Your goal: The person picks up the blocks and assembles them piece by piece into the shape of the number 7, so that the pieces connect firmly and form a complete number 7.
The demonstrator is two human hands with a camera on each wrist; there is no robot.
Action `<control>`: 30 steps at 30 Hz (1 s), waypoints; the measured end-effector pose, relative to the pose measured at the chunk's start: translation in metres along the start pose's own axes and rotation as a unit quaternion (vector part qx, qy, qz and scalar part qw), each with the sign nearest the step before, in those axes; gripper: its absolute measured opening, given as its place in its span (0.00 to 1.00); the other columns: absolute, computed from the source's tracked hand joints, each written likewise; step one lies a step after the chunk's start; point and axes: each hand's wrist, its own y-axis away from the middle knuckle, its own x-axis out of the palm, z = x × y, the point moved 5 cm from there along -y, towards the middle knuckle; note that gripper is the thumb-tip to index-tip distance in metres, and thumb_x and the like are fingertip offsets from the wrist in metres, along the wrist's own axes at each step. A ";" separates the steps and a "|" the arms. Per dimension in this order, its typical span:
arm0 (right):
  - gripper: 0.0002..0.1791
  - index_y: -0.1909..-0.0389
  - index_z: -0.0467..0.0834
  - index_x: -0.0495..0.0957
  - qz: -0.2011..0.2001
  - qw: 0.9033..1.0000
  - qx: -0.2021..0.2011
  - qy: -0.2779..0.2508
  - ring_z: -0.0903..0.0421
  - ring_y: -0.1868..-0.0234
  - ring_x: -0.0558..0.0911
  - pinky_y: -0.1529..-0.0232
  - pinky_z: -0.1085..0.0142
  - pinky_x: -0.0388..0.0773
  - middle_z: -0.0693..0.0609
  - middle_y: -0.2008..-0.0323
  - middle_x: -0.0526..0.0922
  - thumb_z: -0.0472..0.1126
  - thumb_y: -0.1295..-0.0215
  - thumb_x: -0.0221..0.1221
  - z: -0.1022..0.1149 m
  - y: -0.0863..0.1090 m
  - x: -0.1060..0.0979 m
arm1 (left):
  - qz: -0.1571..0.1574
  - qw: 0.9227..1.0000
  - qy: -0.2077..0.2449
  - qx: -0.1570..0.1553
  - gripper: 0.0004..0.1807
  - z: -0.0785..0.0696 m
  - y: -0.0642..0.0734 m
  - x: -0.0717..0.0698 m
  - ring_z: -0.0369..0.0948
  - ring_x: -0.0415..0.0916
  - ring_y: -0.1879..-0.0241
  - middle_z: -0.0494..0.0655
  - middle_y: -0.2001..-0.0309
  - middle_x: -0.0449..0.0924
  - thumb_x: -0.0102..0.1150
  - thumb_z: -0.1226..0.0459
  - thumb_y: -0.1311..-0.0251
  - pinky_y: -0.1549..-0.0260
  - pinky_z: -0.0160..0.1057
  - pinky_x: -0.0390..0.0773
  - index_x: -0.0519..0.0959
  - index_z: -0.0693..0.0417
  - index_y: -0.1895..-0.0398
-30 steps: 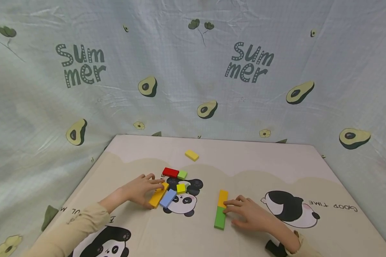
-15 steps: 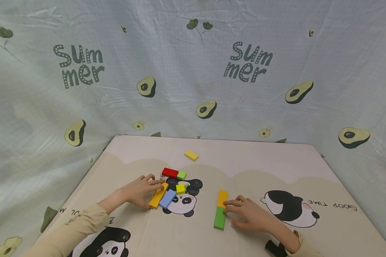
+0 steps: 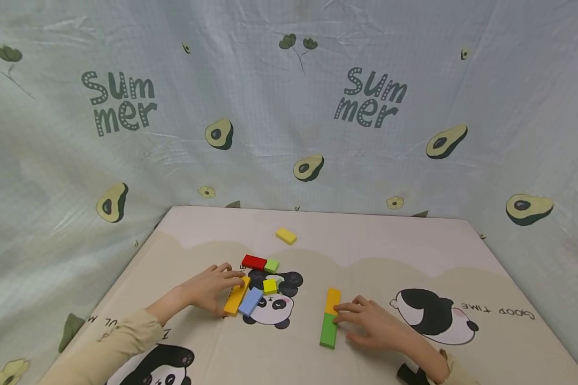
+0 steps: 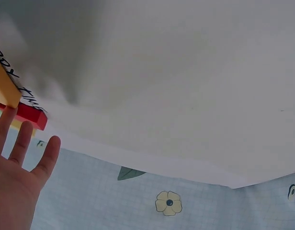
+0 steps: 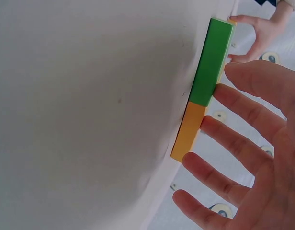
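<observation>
In the head view my left hand [image 3: 211, 289] touches a long orange block [image 3: 237, 297]. Its index fingertip is at the far end, and its thumb is by the near end. A blue block [image 3: 251, 302] lies alongside. Just beyond are a red block [image 3: 254, 262], a light green block [image 3: 272, 266] and a small yellow block [image 3: 270, 286]. My right hand [image 3: 373, 323] rests its fingertips along the side of a green block [image 3: 328, 330] and a shorter orange block [image 3: 333, 301], set end to end. In the right wrist view its fingers are spread and its thumb lies near the green block [image 5: 212, 62].
A separate yellow block [image 3: 286, 236] lies farther back on the table. The panda-print cloth [image 3: 414, 256] covers the tabletop, and a printed curtain [image 3: 270, 96] hangs behind it. Next to the right sleeve is a black object [image 3: 411, 374], partly hidden.
Both hands hold nearly the same places against their blocks. The head view has shifted slightly, so the whole scene sits a little lower in it.
</observation>
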 end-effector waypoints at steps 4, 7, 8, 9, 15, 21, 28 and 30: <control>0.18 0.52 0.63 0.72 -0.003 1.000 0.001 0.003 0.58 0.53 0.69 0.60 0.61 0.70 0.57 0.44 0.73 0.49 0.45 0.57 0.000 0.001 0.001 | -0.011 1.000 0.003 -0.001 0.34 -0.002 0.002 -0.003 0.45 0.62 0.49 0.46 0.43 0.69 0.66 0.46 0.63 0.51 0.51 0.66 0.72 0.45 0.48; 0.18 0.52 0.63 0.72 -0.004 1.000 0.000 0.006 0.58 0.53 0.69 0.61 0.61 0.70 0.57 0.44 0.73 0.49 0.45 0.57 0.001 0.001 0.002 | -0.019 1.000 -0.002 -0.004 0.33 -0.002 0.004 -0.005 0.45 0.62 0.50 0.46 0.43 0.69 0.66 0.46 0.63 0.52 0.50 0.67 0.72 0.45 0.49; 0.18 0.52 0.63 0.72 -0.003 1.000 0.000 0.007 0.58 0.53 0.69 0.61 0.61 0.70 0.57 0.44 0.73 0.49 0.45 0.57 0.001 0.001 0.002 | -0.023 1.000 -0.002 -0.005 0.34 -0.002 0.004 -0.006 0.45 0.62 0.50 0.46 0.42 0.69 0.66 0.46 0.63 0.52 0.50 0.67 0.72 0.45 0.49; 0.17 0.52 0.63 0.72 -0.004 1.000 -0.002 0.009 0.58 0.53 0.69 0.61 0.62 0.70 0.57 0.45 0.73 0.49 0.45 0.57 0.001 0.001 0.002 | -0.026 1.000 -0.003 -0.006 0.34 -0.002 0.005 -0.007 0.45 0.62 0.50 0.46 0.42 0.69 0.66 0.46 0.64 0.52 0.50 0.67 0.72 0.45 0.49; 0.18 0.52 0.63 0.72 0.001 1.000 0.002 0.008 0.58 0.53 0.69 0.60 0.61 0.70 0.57 0.44 0.73 0.49 0.45 0.58 0.000 0.000 0.001 | -0.035 0.999 -0.001 -0.017 0.35 0.000 0.007 -0.010 0.46 0.62 0.49 0.47 0.42 0.68 0.67 0.46 0.65 0.52 0.51 0.67 0.71 0.45 0.49; 0.18 0.52 0.63 0.71 0.007 1.000 0.006 0.004 0.58 0.53 0.69 0.59 0.61 0.70 0.57 0.44 0.72 0.49 0.45 0.57 0.000 0.000 0.000 | -0.052 0.998 -0.008 -0.017 0.35 -0.001 0.009 -0.013 0.46 0.63 0.50 0.47 0.43 0.69 0.66 0.44 0.64 0.52 0.50 0.67 0.72 0.45 0.49; 0.18 0.52 0.62 0.72 0.002 1.000 -0.004 0.002 0.57 0.54 0.69 0.61 0.61 0.70 0.55 0.45 0.73 0.48 0.45 0.58 0.002 0.001 -0.002 | -0.083 0.996 -0.007 -0.015 0.36 -0.006 0.008 -0.026 0.46 0.63 0.49 0.47 0.42 0.68 0.66 0.44 0.64 0.52 0.50 0.68 0.71 0.45 0.48; 0.18 0.52 0.62 0.72 0.001 1.000 -0.007 0.004 0.57 0.54 0.69 0.61 0.61 0.70 0.55 0.45 0.73 0.47 0.45 0.58 0.002 0.001 -0.002 | -0.086 0.996 -0.001 -0.012 0.36 -0.008 0.006 -0.030 0.46 0.62 0.48 0.48 0.42 0.68 0.66 0.45 0.63 0.51 0.51 0.67 0.71 0.45 0.47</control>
